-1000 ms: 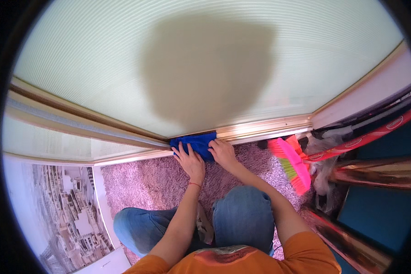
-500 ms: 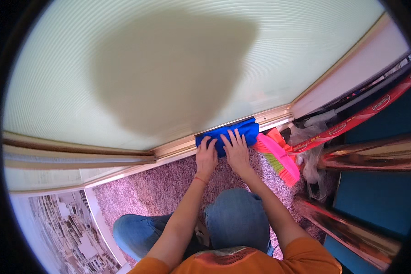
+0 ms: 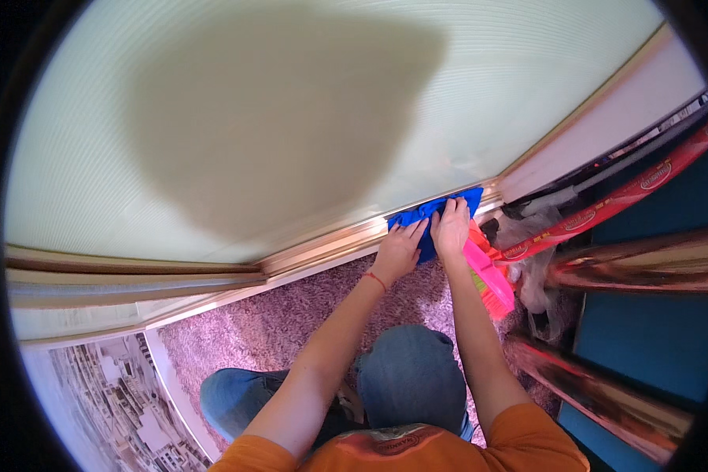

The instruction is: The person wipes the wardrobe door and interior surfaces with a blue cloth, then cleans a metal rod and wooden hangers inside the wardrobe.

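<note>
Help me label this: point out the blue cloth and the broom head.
Blue cloth (image 3: 426, 250), head view: on its lower middle part.
Broom head (image 3: 488, 270), head view: on its pink side.

This is looking like a home — shaggy purple carpet (image 3: 299, 307) is spreading at seven o'clock, a printed town view (image 3: 126, 393) is showing at eight, and a colourful household broom (image 3: 489, 271) is lying between three and four.
</note>
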### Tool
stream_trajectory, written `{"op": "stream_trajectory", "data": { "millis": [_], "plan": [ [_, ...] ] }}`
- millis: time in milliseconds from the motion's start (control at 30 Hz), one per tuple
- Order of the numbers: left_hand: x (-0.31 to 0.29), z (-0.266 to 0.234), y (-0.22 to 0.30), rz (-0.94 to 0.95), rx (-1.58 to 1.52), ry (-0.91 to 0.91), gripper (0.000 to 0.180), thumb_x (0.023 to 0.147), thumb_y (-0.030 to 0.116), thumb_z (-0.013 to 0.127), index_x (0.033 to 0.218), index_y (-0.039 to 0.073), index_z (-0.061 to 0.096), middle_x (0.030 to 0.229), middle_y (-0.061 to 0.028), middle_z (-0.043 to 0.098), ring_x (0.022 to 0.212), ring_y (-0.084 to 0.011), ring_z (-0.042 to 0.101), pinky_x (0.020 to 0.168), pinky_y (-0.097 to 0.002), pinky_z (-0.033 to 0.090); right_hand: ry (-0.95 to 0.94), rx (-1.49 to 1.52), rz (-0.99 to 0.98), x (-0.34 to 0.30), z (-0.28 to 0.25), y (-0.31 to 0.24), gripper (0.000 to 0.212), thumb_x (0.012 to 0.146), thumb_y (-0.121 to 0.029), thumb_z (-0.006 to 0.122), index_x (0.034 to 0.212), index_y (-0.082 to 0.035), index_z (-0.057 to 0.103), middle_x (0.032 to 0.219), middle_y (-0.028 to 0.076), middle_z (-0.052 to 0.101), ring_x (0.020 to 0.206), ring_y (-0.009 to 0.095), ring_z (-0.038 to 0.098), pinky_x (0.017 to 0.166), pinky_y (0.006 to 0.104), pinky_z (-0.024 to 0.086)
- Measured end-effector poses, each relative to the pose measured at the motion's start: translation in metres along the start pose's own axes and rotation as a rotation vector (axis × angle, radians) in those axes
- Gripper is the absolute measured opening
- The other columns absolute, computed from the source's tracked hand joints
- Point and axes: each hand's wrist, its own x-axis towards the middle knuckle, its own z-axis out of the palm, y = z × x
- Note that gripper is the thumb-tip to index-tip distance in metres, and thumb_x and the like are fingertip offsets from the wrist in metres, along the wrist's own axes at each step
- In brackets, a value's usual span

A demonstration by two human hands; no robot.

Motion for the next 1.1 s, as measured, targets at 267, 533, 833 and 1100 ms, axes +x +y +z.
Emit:
{"op": "stream_trajectory", "data": {
  "millis": [267,533,833,1100],
  "plan": [
    [-0.110,-0.020,-0.031,-0.360,0.181,0.330,0.059,0.073,0.003,0.060,0.131,0.007,0.052,0.130,-0.0154,0.054,0.116,-0.0331,0.053,0.100,-0.0456,0.040,-0.268,0.134,-0.396,-0.073,0.004,-0.097,0.036,0.077,-0.022,0.067,0.107,-0.005,0.059,0.106,0.013,0.056,0.102,0.030,0.053,0.088,0.0458,0.041],
    [-0.176,-0.060,-0.061,-0.736,0.420,0.582,0.054,0.067,-0.001,0.058,0.120,0.001,0.053,0.121,-0.0208,0.051,0.116,-0.0393,0.047,0.106,-0.0512,0.032,-0.496,0.485,-0.789,-0.096,0.031,-0.160,0.055,0.077,-0.019,0.069,0.129,-0.010,0.054,0.128,0.011,0.053,0.121,0.029,0.047,0.101,0.0468,0.037],
    [-0.075,-0.021,-0.007,-0.378,0.079,0.232,0.059,0.071,0.011,0.065,0.129,0.011,0.052,0.127,-0.0150,0.052,0.117,-0.0320,0.052,0.099,-0.0499,0.039,-0.095,0.230,-0.423,-0.042,0.007,-0.037,0.036,0.081,-0.033,0.070,0.105,-0.008,0.063,0.101,0.014,0.059,0.097,0.034,0.055,0.082,0.0475,0.042],
    [-0.121,-0.034,-0.034,-0.476,0.274,0.336,0.061,0.068,0.004,0.063,0.128,0.010,0.054,0.118,-0.0137,0.054,0.109,-0.0307,0.055,0.095,-0.0457,0.044,-0.162,0.324,-0.514,-0.060,0.011,-0.101,0.029,0.081,-0.028,0.068,0.100,-0.007,0.063,0.098,0.012,0.058,0.093,0.033,0.053,0.083,0.0465,0.039]
  ]
}}
